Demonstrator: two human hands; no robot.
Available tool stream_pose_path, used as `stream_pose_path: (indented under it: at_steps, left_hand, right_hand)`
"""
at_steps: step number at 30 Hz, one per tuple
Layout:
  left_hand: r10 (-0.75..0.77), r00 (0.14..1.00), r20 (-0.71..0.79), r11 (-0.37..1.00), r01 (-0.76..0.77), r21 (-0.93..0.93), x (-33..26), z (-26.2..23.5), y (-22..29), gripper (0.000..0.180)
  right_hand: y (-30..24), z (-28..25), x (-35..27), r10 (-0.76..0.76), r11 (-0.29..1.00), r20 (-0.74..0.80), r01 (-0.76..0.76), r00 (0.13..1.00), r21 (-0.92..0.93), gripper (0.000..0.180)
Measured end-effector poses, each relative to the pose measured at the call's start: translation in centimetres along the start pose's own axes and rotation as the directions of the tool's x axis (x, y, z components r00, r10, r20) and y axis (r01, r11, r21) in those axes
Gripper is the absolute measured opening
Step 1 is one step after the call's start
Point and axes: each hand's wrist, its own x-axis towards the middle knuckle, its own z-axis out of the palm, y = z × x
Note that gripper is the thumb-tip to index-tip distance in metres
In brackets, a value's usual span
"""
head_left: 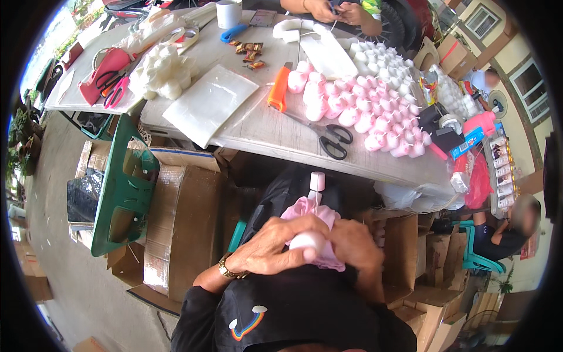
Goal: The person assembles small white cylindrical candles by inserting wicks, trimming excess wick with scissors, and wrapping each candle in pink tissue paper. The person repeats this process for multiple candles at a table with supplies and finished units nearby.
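My left hand (275, 243), with a watch at the wrist, is closed around a smooth pale pink candle (308, 242) above my lap. A crumpled pink cloth (334, 252) is bunched behind and beside this candle. My right hand (356, 243), blurred, is closed on the cloth at the candle's right side; its fingertips are hidden. Just beyond the cloth, over my lap, is another pale pink candle piece (317, 180) with a white wick or string running toward my hands.
Rows of pink candles (375, 111) and white candles (384, 61) cover the table's right part. Black scissors (334, 141), an orange cutter (280, 88), plastic bags (211, 102) and white pieces (164, 73) lie left of them. A green chair (117, 199) and cardboard boxes (187, 223) stand left. Another person's hands (334, 10) work across the table.
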Motion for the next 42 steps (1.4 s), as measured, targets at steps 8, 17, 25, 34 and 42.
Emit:
stream_pose_path:
  at_steps: [8, 17, 25, 34, 42]
  left_hand:
    - [0.733, 0.483, 0.479, 0.638, -0.244, -0.730, 1.4, -0.4, 2.4, 0.066]
    - [-0.037, 0.992, 0.118, 0.818, 0.098, -0.567, 0.7, 0.3, 0.2, 0.060]
    - [0.141, 0.989, -0.052, 0.734, -0.069, 0.676, 1.7, 1.4, -1.0, 0.040]
    - [0.224, 0.954, -0.197, 0.941, -0.159, 0.299, 6.2, 2.7, -7.0, 0.023]
    - [0.101, 0.926, -0.364, 0.925, 0.047, 0.377, 7.6, 3.6, -10.1, 0.017]
  right_hand:
    - [2.4, -6.2, 8.5, 0.015, 0.999, -0.727, 0.022, 0.687, 0.042, 0.025]
    - [2.3, -2.3, 11.2, 0.030, 0.973, -0.631, -0.166, 0.775, -0.159, 0.047]
    - [2.0, -1.6, 6.5, 0.325, 0.868, -0.756, 0.138, 0.568, 0.476, 0.015]
    - [0.9, -3.9, 0.8, 0.566, 0.216, -0.544, 0.526, 0.619, 0.823, 0.045]
    - [0.0, -3.0, 0.7, 0.558, 0.534, -0.657, 0.387, 0.507, 0.752, 0.017]
